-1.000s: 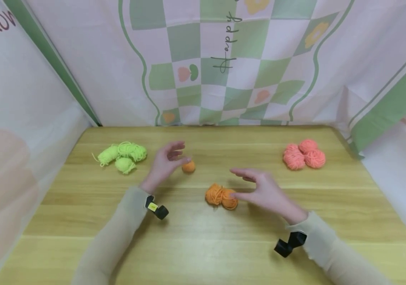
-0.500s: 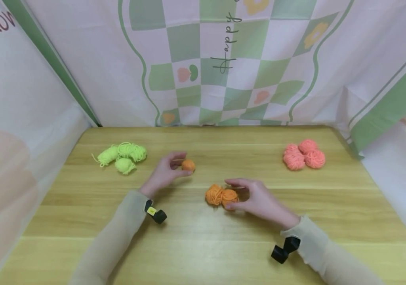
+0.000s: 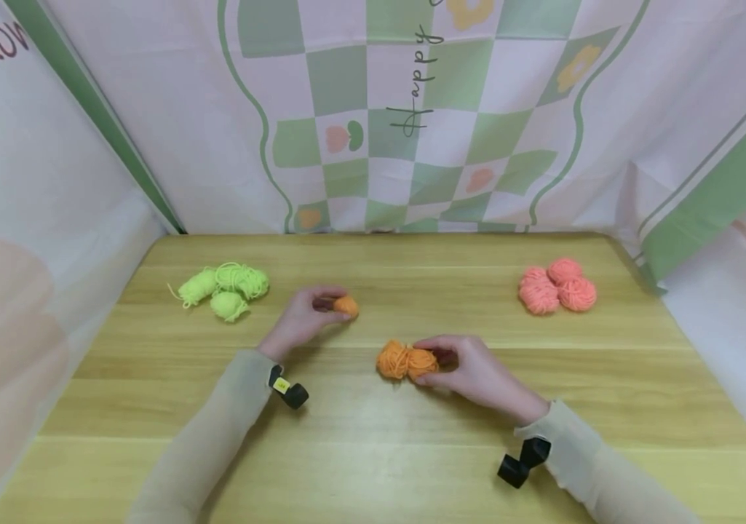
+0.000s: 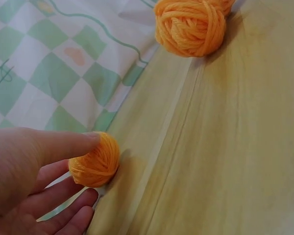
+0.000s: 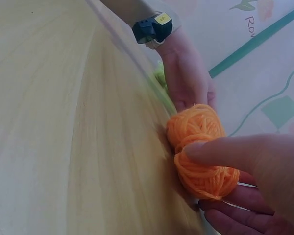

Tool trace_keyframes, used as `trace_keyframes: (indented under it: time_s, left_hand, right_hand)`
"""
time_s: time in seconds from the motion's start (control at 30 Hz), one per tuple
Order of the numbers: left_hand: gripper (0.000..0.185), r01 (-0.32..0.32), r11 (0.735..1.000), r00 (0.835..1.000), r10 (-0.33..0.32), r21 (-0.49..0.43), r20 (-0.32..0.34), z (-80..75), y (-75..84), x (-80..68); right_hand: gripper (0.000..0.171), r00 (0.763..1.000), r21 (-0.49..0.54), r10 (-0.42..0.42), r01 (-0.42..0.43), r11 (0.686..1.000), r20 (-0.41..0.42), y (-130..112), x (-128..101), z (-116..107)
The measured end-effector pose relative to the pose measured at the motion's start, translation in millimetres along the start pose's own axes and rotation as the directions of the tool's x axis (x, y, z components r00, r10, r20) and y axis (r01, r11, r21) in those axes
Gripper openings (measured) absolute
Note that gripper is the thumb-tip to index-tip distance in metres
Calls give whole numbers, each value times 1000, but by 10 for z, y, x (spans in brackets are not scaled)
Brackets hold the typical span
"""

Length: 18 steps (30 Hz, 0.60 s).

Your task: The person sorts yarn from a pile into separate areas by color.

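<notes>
My left hand [image 3: 299, 322] pinches a small orange yarn ball [image 3: 346, 306] between thumb and fingers near the table's middle. In the left wrist view the thumb lies across this small yarn ball [image 4: 95, 161], with the fingers on its far side. My right hand [image 3: 477, 371] grips another orange yarn ball [image 3: 421, 363] from its right side. In the right wrist view the thumb presses on that gripped yarn ball [image 5: 208, 178]. A third orange yarn ball [image 3: 391, 360] touches it on the left. Both hands are low over the wooden table [image 3: 359, 451].
Several light-green yarn balls [image 3: 228, 284] lie in a cluster at the back left. Pink yarn balls [image 3: 556, 285] sit grouped at the back right. A patterned cloth [image 3: 392, 145] hangs behind the table, with more cloth at both sides.
The left hand has lowered and closed its thumb and fingers around the small orange yarn ball. The right hand has moved down and left onto the right-hand ball of the orange pair.
</notes>
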<state>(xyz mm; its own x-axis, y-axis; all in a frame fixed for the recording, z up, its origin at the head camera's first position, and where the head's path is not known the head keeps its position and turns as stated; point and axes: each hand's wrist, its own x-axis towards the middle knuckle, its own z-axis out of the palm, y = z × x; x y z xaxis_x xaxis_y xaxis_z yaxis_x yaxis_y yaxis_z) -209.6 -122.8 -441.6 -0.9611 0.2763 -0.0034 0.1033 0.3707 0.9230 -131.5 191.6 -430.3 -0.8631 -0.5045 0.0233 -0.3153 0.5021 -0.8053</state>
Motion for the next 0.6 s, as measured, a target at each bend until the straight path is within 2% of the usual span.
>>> trace_keyframes:
  time_s: [0.6]
  left_hand:
    - [51, -4, 999, 1000, 4, 41, 10, 29, -4, 33]
  right_hand:
    - [49, 1000, -7, 14, -14, 1000, -25, 26, 2, 3]
